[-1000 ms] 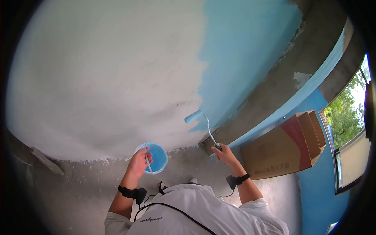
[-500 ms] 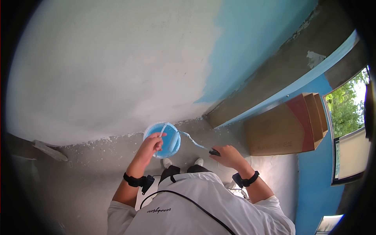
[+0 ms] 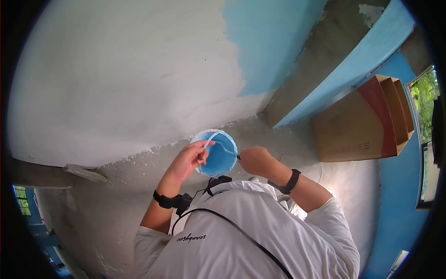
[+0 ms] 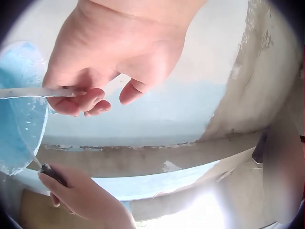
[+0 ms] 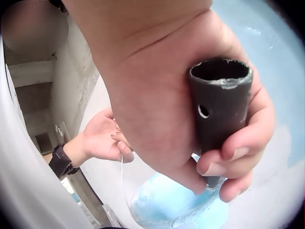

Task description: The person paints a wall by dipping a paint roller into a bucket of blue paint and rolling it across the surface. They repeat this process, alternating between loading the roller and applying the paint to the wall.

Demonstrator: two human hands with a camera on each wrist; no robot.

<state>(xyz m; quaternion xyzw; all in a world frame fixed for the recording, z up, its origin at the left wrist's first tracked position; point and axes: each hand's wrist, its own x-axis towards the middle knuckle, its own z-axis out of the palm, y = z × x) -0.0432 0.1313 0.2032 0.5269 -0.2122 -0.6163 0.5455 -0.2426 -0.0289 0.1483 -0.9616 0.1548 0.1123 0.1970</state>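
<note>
In the middle of the head view, your left hand (image 3: 186, 163) has its fingers hooked round the white bail (image 4: 31, 92) of the bucket (image 3: 232, 162), which is blue inside. Just right of it, your right hand (image 3: 259, 162) wraps firmly round the dark roller handle (image 5: 221, 114); its thin rod (image 3: 226, 150) runs leftward into the bucket's mouth, where you can't make out the roller's head. A cardboard box (image 3: 355, 125) stands at the frame's right, and a partly blue wall (image 3: 134, 83) fills the upper left.
</note>
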